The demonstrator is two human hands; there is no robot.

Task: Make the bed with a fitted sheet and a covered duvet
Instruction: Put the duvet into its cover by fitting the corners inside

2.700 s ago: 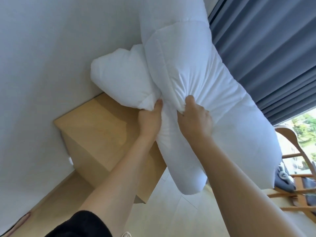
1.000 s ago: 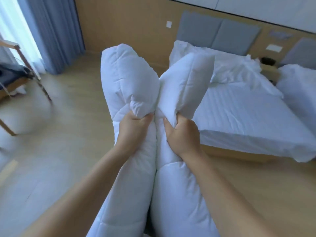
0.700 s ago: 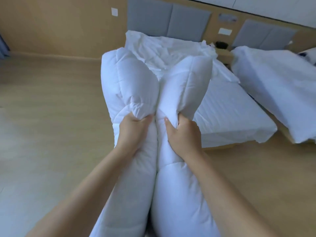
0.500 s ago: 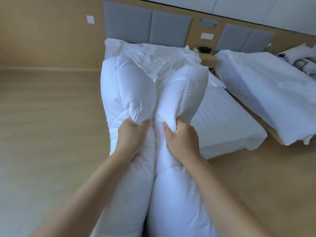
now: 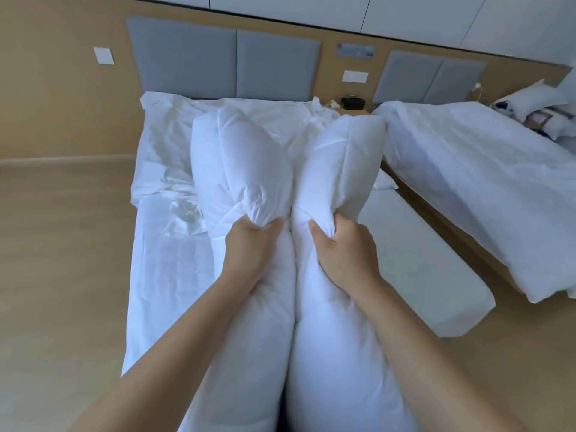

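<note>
The person holds a thick white duvet [image 5: 330, 353] in front of the body with both hands, above the foot end of the bed [image 5: 420, 263]. The duvet is folded lengthwise into two puffy rolls that lie side by side and touch along the middle. The left hand [image 5: 252, 247] grips the left roll and the right hand [image 5: 346, 254] grips the right roll. On each hand the fingers [image 5: 276, 225] are curled tight and sink into the fabric, with the thumbs turned toward each other near the middle line, so that the cloth bunches into creases at both grips. Above the hands the two ends of the duvet stand up and bulge outward, and below the hands the rolls hang down between the bare forearms to the lower edge of the view. The bed under the duvet is covered with a white sheet [image 5: 165, 291], which looks smooth on the right side and a little wrinkled on the left. At the head end lies a crumpled white cloth [image 5: 162, 145], against the grey padded headboard [image 5: 218, 60]. To the right, apart from this bed, stands a second bed [image 5: 473, 182] with white bedding hanging over its edge. Between the two beds, a small dark object [image 5: 352, 102] sits on a nightstand. The floor [image 5: 62, 275] is light wood.
</note>
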